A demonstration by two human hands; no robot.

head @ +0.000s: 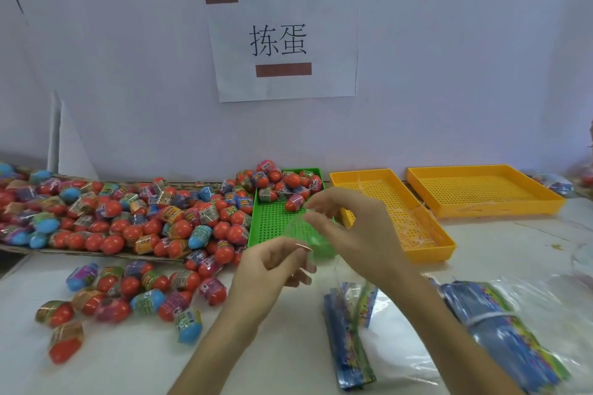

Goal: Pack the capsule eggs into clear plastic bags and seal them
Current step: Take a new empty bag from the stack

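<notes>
1. So both hands are up over the table, holding one clear plastic bag between them. It's see-through and a bit blurred, so its edges are hard to trace.
2. Left hand has thumb and fingers curled, pinching the near edge of the bag.
3. Right hand is higher and further out, fingers bent, pinching the upper part of the same bag. I can't make out anything inside the bag.
4. Right behind the grip sits a green perforated tray, with a few capsule eggs at its far end.
5. Off to the left of the hands is the big pile of capsule eggs, mostly red with some blue, each shrink-wrapped, heaped on a flat bit of cardboard.
6. Nearer than that, left of and below the left hand, a loose bunch of eggs lies straight on the white table.
7. Right of the grip: two yellow perforated trays, the closer one just past the right hand, the other further right.
8. Under and right of the right forearm are stacks of printed blue bags; a thinner stack lies below the grip.
9. A paper sign with two characters is stuck to the wall behind.
</notes>
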